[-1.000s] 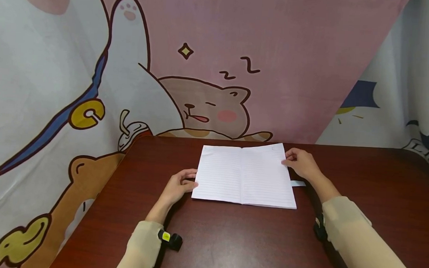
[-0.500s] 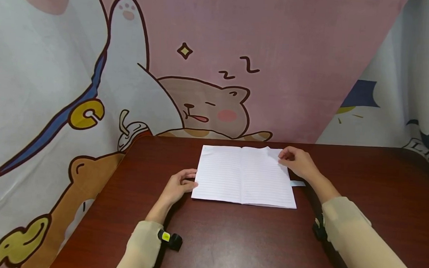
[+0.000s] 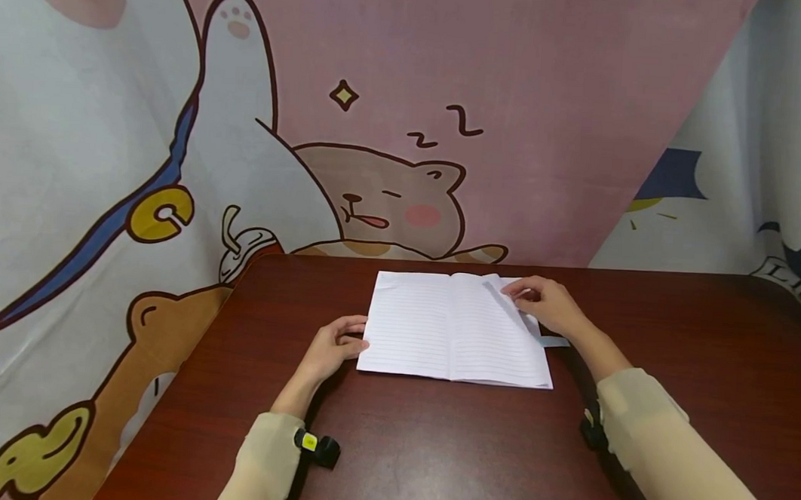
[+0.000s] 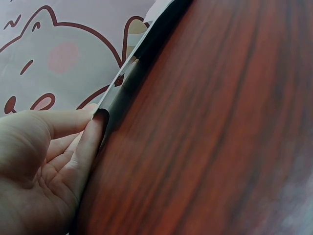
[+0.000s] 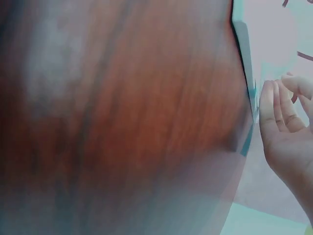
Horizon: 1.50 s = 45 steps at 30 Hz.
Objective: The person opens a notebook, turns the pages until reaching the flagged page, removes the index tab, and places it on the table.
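Observation:
An open notebook [image 3: 410, 322] with blank ruled pages lies on the brown table, its spine pointing toward me. My left hand [image 3: 329, 350] pinches its left edge, and in the left wrist view the thumb and fingers [image 4: 88, 139] meet at that thin edge. At the upper right corner, my right hand [image 3: 550, 305] pinches a right-hand page [image 3: 498, 338], whose corner is lifted and bent inward. From the right edge sticks out a pale blue strip [image 3: 555, 341]. The right wrist view shows the right hand [image 5: 288, 117] beside the notebook's edge; its exact fingertip contact is unclear there.
The dark red-brown wooden table [image 3: 424, 455] stretches in front of and to both sides of the notebook. Behind it hangs a cloth backdrop [image 3: 550, 122] with cartoon animals. A small black camera [image 3: 325, 451] is strapped at the left wrist.
My right hand has moved slightly left, bending the page's upper right corner inward over the notebook. The left hand has stayed in place at the left edge.

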Motion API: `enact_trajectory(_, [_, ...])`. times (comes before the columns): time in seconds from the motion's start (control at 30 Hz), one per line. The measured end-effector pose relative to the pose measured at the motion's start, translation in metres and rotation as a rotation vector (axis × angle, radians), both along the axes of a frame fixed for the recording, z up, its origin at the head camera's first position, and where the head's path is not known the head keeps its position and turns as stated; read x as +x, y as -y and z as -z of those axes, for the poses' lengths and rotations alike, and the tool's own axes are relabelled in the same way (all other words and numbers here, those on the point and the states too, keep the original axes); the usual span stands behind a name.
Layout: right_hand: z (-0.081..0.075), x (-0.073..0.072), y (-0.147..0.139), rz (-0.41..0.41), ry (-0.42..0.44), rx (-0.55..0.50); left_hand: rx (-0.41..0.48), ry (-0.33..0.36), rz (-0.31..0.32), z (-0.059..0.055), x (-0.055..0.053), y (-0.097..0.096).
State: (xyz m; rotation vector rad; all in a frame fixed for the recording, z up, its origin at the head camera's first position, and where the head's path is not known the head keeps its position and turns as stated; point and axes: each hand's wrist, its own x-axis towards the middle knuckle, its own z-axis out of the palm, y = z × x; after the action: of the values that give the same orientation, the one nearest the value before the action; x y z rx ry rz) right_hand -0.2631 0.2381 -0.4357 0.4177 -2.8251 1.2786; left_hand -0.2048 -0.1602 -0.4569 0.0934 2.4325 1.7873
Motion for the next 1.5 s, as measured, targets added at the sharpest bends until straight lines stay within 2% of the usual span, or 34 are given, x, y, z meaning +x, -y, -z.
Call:
enact_trajectory(0.43, [0.003, -0.002, 0.01, -0.033, -0.012, -0.028, -0.009, 0.004, 0.008, 0.001, -0.001, 0.001])
enact_trajectory(0.63, [0.003, -0.003, 0.015, -0.029, 0.027, -0.081, -0.012, 0.002, 0.01, 0.001, -0.001, 0.001])
enact_trajectory(0.83, [0.004, -0.002, 0.02, -0.024, 0.058, -0.09, -0.005, 0.006, 0.001, 0.002, 0.0, 0.001])
enact_trajectory(1.3, [0.007, -0.003, 0.031, -0.07, -0.001, -0.083, -0.002, 0.003, -0.001, -0.001, 0.001, 0.0])
enact_trajectory(1.5, [0.007, -0.001, 0.037, -0.092, 0.0, -0.13, -0.004, 0.007, -0.003, -0.002, 0.001, 0.0])
